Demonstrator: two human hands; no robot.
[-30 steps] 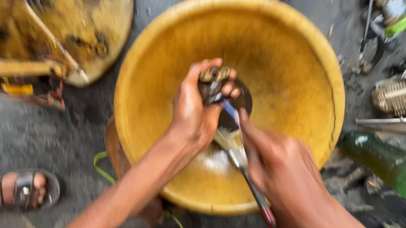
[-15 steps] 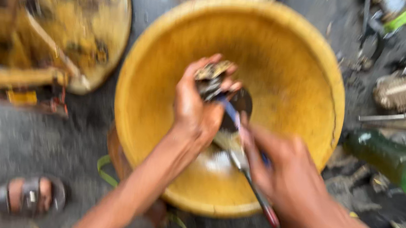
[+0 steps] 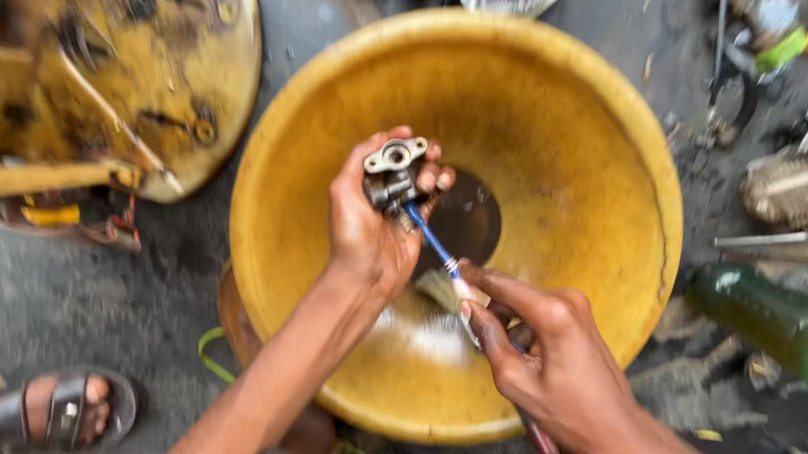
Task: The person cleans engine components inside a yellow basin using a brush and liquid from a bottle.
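Both hands work over the yellow basin (image 3: 577, 105) (likely catching drips): the left hand (image 3: 369, 228) clenches a small metal part (image 3: 392, 171) while the right hand (image 3: 550, 363) grips a blue-handled brush (image 3: 428, 240) against it.

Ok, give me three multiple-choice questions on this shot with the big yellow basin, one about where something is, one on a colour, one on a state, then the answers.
1. Where is the small metal part?
A. in the left hand, above the yellow basin
B. on the ground beside the sandal
C. inside the green bottle

2. What colour is the bottle lying at the right?
A. red
B. green
C. white

3. How is the right hand occupied?
A. hanging empty
B. resting flat on the basin's rim
C. gripping a thin blue-shafted tool aimed at the part

Answers: 1 A, the fingers wrap it over the bowl. 2 B, its body is plainly green. 3 C, the fingers close round the tool's handle.
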